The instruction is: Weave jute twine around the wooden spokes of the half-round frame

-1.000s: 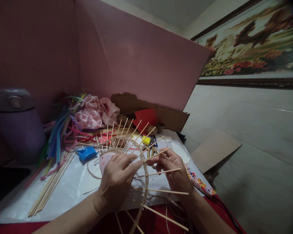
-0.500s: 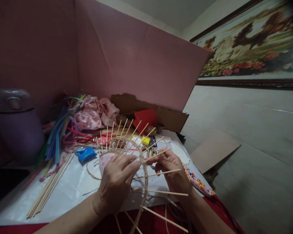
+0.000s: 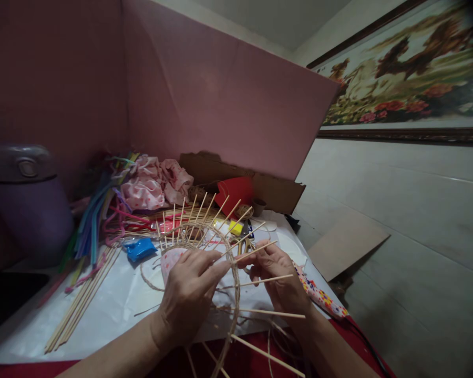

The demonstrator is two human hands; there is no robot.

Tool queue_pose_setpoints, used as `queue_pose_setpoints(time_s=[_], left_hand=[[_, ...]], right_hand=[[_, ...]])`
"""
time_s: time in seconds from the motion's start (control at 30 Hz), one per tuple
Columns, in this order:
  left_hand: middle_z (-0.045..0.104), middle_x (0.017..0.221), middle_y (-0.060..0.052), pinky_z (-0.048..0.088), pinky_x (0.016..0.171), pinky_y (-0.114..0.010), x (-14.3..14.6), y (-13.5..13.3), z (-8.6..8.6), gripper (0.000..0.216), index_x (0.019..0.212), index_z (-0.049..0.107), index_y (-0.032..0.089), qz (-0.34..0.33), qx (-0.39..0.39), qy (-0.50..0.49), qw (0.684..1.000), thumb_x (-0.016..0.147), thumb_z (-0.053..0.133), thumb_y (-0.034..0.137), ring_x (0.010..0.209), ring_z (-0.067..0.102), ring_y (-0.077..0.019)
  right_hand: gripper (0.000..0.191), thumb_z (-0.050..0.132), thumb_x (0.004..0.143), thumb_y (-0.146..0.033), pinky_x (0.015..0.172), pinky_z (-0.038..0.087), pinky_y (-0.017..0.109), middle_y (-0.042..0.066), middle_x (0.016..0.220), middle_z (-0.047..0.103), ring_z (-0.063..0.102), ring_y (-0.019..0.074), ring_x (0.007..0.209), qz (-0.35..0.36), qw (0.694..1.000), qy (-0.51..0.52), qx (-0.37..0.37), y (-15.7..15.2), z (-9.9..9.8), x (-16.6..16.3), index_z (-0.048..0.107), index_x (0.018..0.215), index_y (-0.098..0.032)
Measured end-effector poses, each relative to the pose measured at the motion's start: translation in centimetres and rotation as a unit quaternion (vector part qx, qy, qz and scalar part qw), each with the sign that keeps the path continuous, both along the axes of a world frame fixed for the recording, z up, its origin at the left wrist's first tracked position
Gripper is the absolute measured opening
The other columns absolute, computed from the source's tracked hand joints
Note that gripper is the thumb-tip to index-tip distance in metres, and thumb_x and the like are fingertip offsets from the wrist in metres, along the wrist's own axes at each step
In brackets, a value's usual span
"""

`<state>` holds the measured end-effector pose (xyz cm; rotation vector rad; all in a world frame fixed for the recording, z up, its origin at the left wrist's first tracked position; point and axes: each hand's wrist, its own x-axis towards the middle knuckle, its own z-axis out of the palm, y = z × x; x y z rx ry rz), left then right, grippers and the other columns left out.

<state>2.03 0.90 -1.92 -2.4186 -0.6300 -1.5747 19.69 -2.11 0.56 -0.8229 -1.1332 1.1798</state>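
A round frame of thin wooden sticks (image 3: 268, 313) fans out through a ring of brown twine (image 3: 237, 302), tilted up over the table. My left hand (image 3: 189, 291) is closed on the ring from its inner side, thumb and fingers near the twine. On the outer side my right hand (image 3: 279, 275) pinches close to one stick and the twine beside it; the exact grip is partly hidden. Pink dotted fabric (image 3: 171, 260) shows behind my left hand. Loose twine hangs below the ring.
Scissors (image 3: 245, 244), a yellow packet (image 3: 235, 227) and a blue packet (image 3: 140, 249) lie behind the frame. Loose sticks (image 3: 82, 299) lie at left, near pipe cleaners (image 3: 90, 220) and a purple container (image 3: 31, 210). A flower-patterned object (image 3: 323, 299) is at right, near a black cord.
Almost nothing differs. The view has shifted slightly, and both hands keep nearly the same place on the stick frame.
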Motion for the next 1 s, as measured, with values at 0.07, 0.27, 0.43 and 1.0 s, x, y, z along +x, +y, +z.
queue_pose_setpoints(time_s=[0.07,0.27,0.43,1.0], left_hand=[[0.065,0.09,-0.007,0.045,0.067,-0.035,-0.02,-0.02,0.02,0.021,0.097,0.061,0.018,0.001,-0.003,0.003,1.0,0.081,0.053,0.008,0.079,0.058,-0.0183],[0.066,0.091,-0.007,0.045,0.069,-0.035,0.07,0.05,-0.16,0.021,0.1,0.06,0.017,-0.01,-0.016,-0.006,1.0,0.081,0.053,0.009,0.081,0.058,-0.0183],[0.066,0.096,-0.007,0.045,0.071,-0.036,0.11,0.1,-0.32,0.028,0.108,0.057,0.018,-0.009,-0.015,0.0,1.0,0.083,0.052,0.009,0.084,0.058,-0.0182],[0.063,0.09,-0.008,0.043,0.065,-0.034,0.34,0.1,-0.49,0.031,0.11,0.056,0.014,-0.019,-0.005,0.008,1.0,0.08,0.052,0.005,0.078,0.054,-0.0181]], right_hand=[[0.015,0.055,0.085,-0.03,0.048,0.032,0.021,0.008,0.077,0.071,0.057,0.0126,0.06,0.003,1.0,0.008,0.002,0.06,-0.08,0.0,0.049,0.077,-0.018],[0.013,0.058,0.083,-0.027,0.049,0.034,0.021,0.008,0.079,0.071,0.058,0.0129,0.063,0.004,1.0,0.023,0.003,-0.09,-0.3,-0.06,0.049,0.077,-0.019],[0.013,0.058,0.082,-0.026,0.048,0.035,0.02,0.008,0.08,0.072,0.057,0.0115,0.061,0.005,0.999,0.039,0.001,-0.2,-0.13,-0.02,0.049,0.078,-0.019],[0.014,0.059,0.081,-0.023,0.048,0.038,0.019,0.008,0.081,0.072,0.059,0.0124,0.065,0.013,0.999,0.047,-0.003,-0.04,-0.06,0.01,0.047,0.078,-0.019]])
